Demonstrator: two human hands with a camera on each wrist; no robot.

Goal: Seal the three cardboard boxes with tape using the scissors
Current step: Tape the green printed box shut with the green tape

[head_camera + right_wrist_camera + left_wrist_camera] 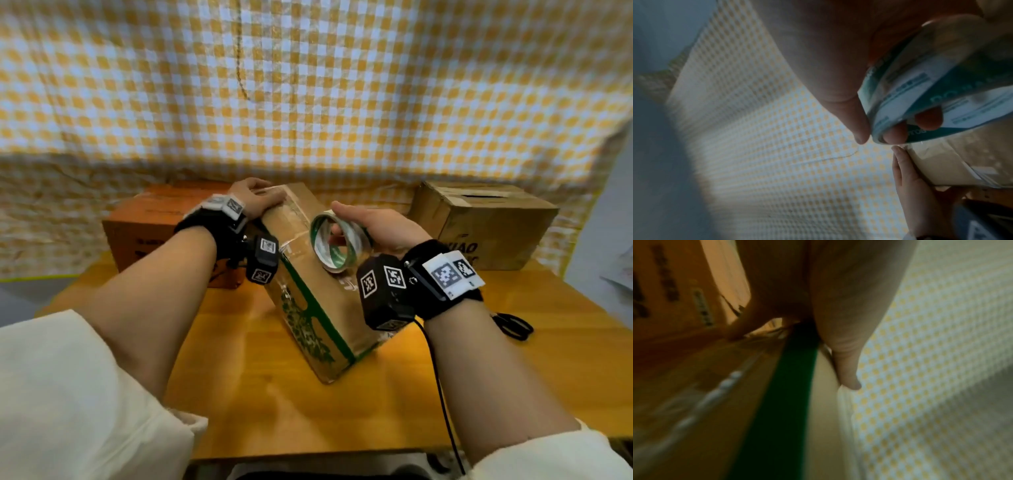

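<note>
A brown cardboard box with green print lies tilted in the middle of the wooden table. My left hand rests over its far top edge, with straight fingers flat against the far face and the thumb along the edge. Just above the box, my right hand holds a roll of clear tape, thumb on the outside and fingers through the core. Clear tape lies along the box's top seam. An orange box sits at the back left and a brown box at the back right. Black scissors lie on the table by my right wrist.
The wooden table has bare surface in front of the middle box. A yellow-and-white checked cloth hangs behind the boxes. A black cable runs down from my right wrist unit.
</note>
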